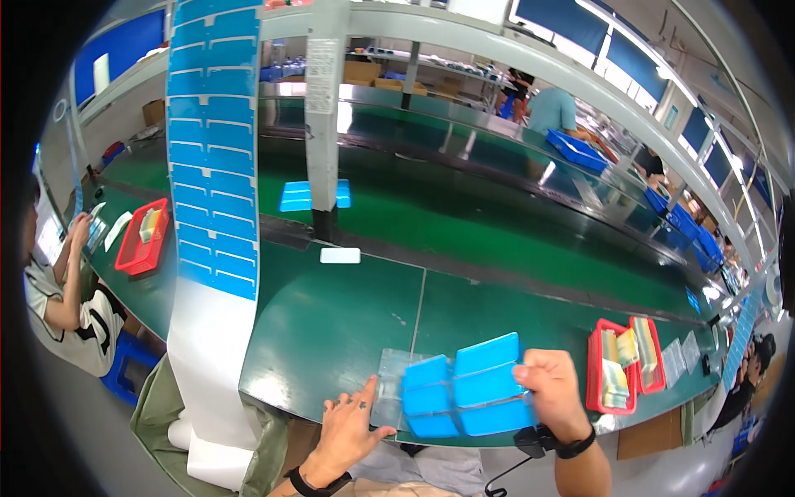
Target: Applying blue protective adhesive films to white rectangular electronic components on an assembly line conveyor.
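Observation:
My right hand (553, 393) grips the right edge of a blue film sheet (489, 385), thumb on top. The sheet is split into several rectangular panels and is held above the near edge of the green table, slightly tilted. My left hand (352, 427) rests with fingers spread at the table edge, its index fingertip at a clear flat plate (387, 398). The sheet covers the right part of that plate. A long strip of matching blue pieces (214, 166) hangs to the left of my hands; its lower part is bare white backing (207, 331).
Red bins (613, 364) with stacks of small flat pieces stand at the right. Another red bin (142, 240) sits at the left, beside a person (74, 306). A white rectangular piece (340, 255) lies near the grey post (325, 124). A green conveyor belt (447, 232) runs behind.

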A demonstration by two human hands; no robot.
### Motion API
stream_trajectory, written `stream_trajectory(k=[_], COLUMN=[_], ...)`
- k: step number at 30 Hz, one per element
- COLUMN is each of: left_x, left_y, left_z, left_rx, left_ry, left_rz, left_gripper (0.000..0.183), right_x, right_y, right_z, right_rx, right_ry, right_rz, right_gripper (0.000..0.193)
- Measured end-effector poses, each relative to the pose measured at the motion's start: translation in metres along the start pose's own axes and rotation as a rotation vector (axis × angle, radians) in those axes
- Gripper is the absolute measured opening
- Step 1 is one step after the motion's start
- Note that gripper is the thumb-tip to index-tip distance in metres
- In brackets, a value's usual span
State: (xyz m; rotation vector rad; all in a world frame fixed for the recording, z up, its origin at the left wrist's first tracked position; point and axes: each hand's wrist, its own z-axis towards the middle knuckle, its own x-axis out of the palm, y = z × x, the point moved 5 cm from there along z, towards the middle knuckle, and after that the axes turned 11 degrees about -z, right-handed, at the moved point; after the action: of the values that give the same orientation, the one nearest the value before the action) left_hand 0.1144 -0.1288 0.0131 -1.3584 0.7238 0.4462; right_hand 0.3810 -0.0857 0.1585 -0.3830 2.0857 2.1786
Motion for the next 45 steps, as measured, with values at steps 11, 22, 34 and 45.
stream_trajectory(k=[11,22,34,45], left_x=[0.001,-0.042,-0.109,-0.124], left_y=[0.001,0.027,0.108,0.101], left_z=[-0.01,0.02,0.277,0.288], left_rx=[0.052,0.11,0.05,0.003], left_ry=[-0.019,0.282,-0.041,-0.237], left_rz=[0.079,-0.142,0.332,0.092], left_gripper=[0.089,0.071,0.039,0.014], right_x=[-0.103,-0.15,-0.05,-0.066], right_y=[0.062,-0.068,-0.057,-0.084], right_z=[0.21,0.169,-0.053,-0.112], right_rx=[-0.025,0.259,0.32,0.338], right_ry=[-0.022,0.093,0.531,0.377], right_rz=[-0.448,-0.845,-0.494,-0.293], right_gripper=[0.033,0.027,0.032,0.03])
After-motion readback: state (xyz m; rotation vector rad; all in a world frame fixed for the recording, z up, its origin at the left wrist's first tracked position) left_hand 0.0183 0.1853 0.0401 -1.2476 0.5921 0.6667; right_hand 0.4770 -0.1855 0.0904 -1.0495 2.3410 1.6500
